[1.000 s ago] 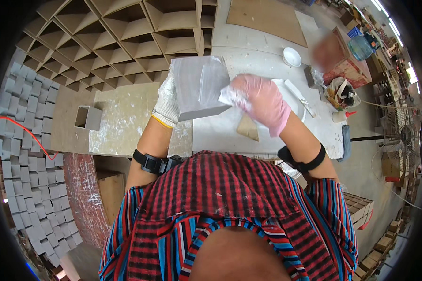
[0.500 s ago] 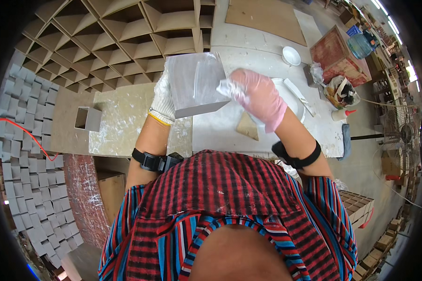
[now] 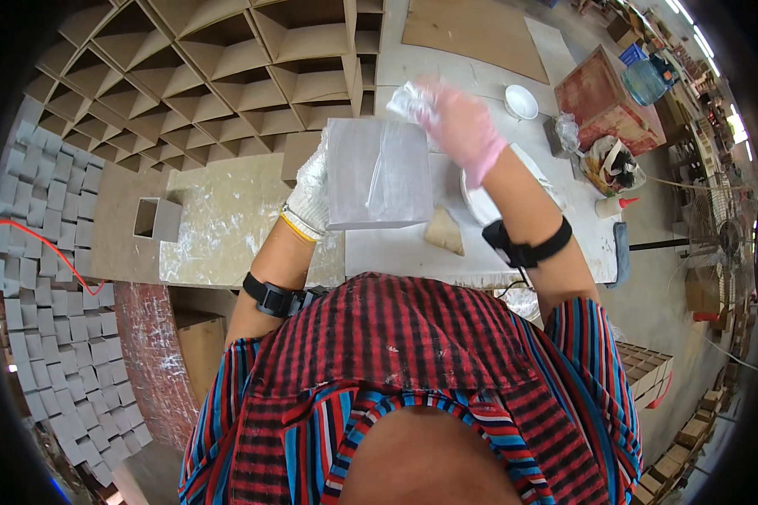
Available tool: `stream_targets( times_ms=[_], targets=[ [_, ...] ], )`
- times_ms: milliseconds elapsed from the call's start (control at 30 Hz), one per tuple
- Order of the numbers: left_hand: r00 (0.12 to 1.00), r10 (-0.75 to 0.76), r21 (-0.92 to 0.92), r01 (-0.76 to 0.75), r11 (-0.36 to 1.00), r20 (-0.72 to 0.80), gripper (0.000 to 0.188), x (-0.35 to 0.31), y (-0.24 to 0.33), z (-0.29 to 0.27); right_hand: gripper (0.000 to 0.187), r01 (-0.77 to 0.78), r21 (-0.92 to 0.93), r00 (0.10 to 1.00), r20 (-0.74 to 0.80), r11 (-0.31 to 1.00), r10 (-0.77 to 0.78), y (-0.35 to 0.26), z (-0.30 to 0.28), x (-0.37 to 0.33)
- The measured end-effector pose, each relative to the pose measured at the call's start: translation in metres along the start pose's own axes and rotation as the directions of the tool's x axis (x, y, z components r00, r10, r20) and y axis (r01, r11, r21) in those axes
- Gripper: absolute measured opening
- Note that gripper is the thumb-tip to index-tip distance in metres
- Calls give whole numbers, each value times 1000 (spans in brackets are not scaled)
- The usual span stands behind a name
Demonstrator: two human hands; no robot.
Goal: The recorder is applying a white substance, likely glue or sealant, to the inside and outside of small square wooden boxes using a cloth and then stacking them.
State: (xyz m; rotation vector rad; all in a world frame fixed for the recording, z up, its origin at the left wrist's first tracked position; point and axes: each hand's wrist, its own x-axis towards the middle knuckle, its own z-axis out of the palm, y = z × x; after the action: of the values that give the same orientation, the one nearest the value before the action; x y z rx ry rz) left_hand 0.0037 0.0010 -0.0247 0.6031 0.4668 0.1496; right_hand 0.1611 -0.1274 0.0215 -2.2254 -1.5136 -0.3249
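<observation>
A grey square-sided box (image 3: 379,181) is held up over the table, its upper face marked by a wet whitish streak. My left hand (image 3: 312,192), in a white knit glove with a yellow cuff, grips it from the left. The box hides most of that hand's fingers. Beyond the box's top right corner is my right hand (image 3: 463,130) in a pink glove, slightly blurred. Its closed fingers hold a crumpled whitish wad (image 3: 408,102), apart from the box; I cannot tell whether it is cloth or plastic. A beige triangular piece (image 3: 444,232) lies just right of the box.
Stacked brown open compartments (image 3: 253,63) rise at the back left. A smaller grey box (image 3: 157,218) stands on the table's left. A white bowl (image 3: 521,102), a round white plate (image 3: 477,204) and a red-tipped bottle (image 3: 615,206) sit right. Many grey boxes (image 3: 42,278) are stacked far left.
My right hand with the wad has moved up and away from me, past the box's far edge. My left hand has shifted the box rightward and nearer, and its upper face has turned.
</observation>
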Motion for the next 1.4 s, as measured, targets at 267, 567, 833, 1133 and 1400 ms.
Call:
stream_targets(
  times_ms=[267, 567, 833, 1133, 1400],
  targets=[
    [982, 181, 167, -187, 968, 49, 40, 7, 3, -12, 31, 426, 190, 902, -6, 885, -432, -39, -1, -25],
    [999, -51, -30, 51, 998, -7, 43, 16, -3, -20, 30, -52, 95, 991, 125, 994, 40, -41, -11, 14],
    [996, -65, 147, 73, 986, -57, 43, 16, -8, -20, 30, 400, 30, 916, 15, 916, -401, -61, 13, 10],
    [1000, 2, -7, -2, 1000, 10, 43, 5, 3, -16, 41, 11, 352, 1000, 12, 936, -16, 8, 14, 31],
    [999, 32, -16, -32, 999, -34, 47, 13, 9, -24, 26, 25, 461, 992, 97, 887, -79, -40, -10, -28]
  ],
)
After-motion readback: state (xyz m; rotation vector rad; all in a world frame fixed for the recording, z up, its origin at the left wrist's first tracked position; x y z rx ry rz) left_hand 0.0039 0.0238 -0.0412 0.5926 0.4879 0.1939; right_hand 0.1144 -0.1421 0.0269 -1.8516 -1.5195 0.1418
